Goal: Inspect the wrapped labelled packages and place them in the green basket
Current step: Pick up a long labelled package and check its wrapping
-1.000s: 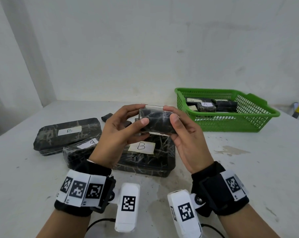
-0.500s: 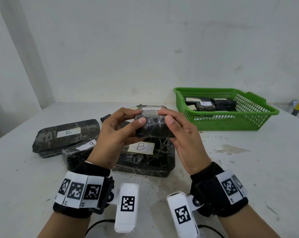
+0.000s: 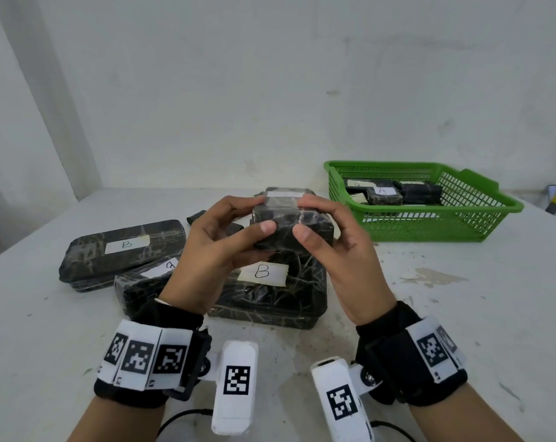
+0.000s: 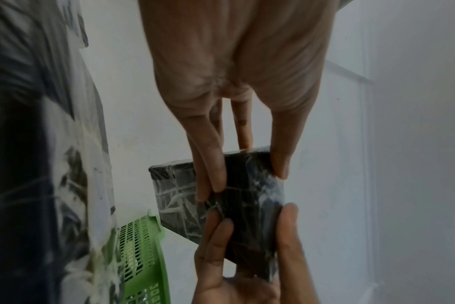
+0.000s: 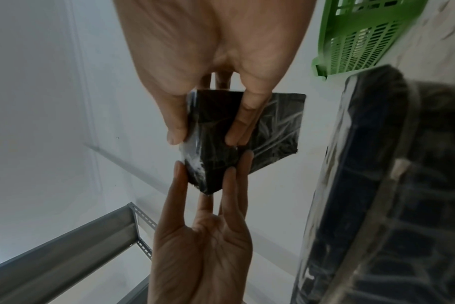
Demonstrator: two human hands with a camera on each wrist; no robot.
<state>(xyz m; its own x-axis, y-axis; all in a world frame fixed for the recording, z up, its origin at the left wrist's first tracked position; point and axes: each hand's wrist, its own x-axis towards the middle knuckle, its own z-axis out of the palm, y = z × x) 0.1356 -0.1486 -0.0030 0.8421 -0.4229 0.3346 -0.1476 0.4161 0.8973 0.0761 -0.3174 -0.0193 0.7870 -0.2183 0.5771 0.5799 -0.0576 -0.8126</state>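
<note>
A small dark wrapped package [image 3: 286, 229] is held above the table between both hands, with a pale label strip at its far top edge. My left hand [image 3: 264, 213] grips its left end, thumb on the near face and fingers over the top. My right hand [image 3: 304, 218] grips the right end the same way. The left wrist view shows the package [image 4: 249, 185] pinched by the left hand [image 4: 247, 172] from above and the right hand [image 4: 247, 267] from below. The green basket [image 3: 430, 223] stands at the back right and holds several wrapped packages, one labelled A [image 3: 383, 194].
Under the hands lies a large wrapped package labelled B [image 3: 264, 301]. A long package labelled B [image 3: 123, 250] and another labelled one [image 3: 139, 285] lie to the left. A small dark piece [image 3: 196, 215] sits behind them. A grey metal shelf frame [image 5: 65, 242] stands off the table.
Both hands have turned the small package a little and lowered it slightly. The thumbs now sit closer together on its near face. Both hands kept hold throughout.
</note>
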